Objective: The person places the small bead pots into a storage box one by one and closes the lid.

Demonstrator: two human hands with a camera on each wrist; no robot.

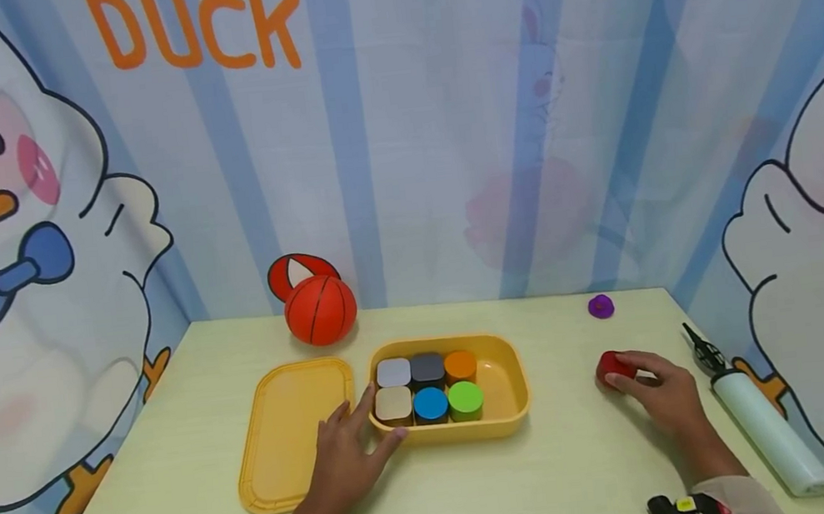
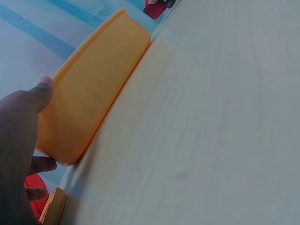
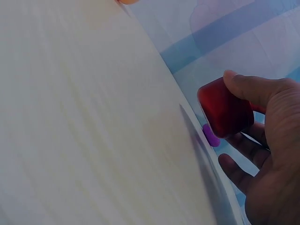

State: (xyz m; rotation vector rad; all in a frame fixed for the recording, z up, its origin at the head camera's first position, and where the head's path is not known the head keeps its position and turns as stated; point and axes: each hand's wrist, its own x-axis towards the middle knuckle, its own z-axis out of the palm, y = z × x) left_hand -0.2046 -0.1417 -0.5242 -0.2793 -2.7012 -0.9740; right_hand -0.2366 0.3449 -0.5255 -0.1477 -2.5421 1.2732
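A yellow box (image 1: 500,382) holds several small blocks, among them a blue one (image 1: 431,403), a green one (image 1: 465,400) and an orange one (image 1: 460,365). At its front left corner my left hand (image 1: 350,456) rests with spread, fairly straight fingers. The thumb touches the front wall, and other fingers lie along the left end (image 2: 63,145). Off to the right, my right hand (image 1: 663,394) pinches a red block (image 3: 222,108) between thumb and fingers, just above the table. The ring and little fingers stay off the block.
A yellow lid (image 1: 291,437) lies left of the box. Behind it sits a red basketball (image 1: 320,310). Near the back edge is a tiny purple hat (image 1: 601,306). Along the right edge lies a pale hand pump (image 1: 769,429). A curtain (image 1: 413,123) hangs behind the table.
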